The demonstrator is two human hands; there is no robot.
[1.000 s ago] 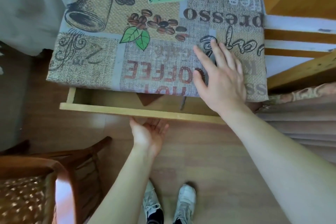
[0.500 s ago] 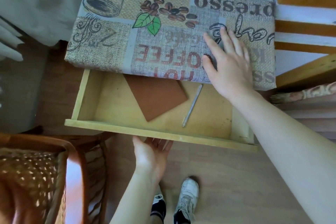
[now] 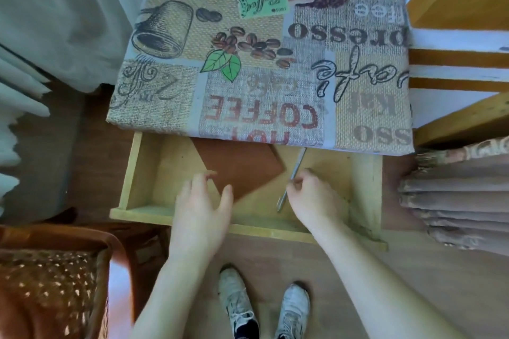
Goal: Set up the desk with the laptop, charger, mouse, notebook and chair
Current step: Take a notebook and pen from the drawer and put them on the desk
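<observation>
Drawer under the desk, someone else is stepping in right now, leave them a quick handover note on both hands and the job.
Left hand: open, fingers spread above the brown notebook, not gripping it.
Right hand: fingers pinching the pen.
Drawer is pulled out; notebook and pen lie inside, partly under the desk edge.
Chair stands at lower left.
Done: drawer open.
Left: lift notebook onto the desk; laptop, charger and mouse are not in view; place chair.

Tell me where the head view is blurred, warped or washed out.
Head view: the left hand is motion-smeared over the brown notebook; wide-angle warp bows the drawer front; daylight washes out the curtain; the tablecloth print stays readable.
</observation>
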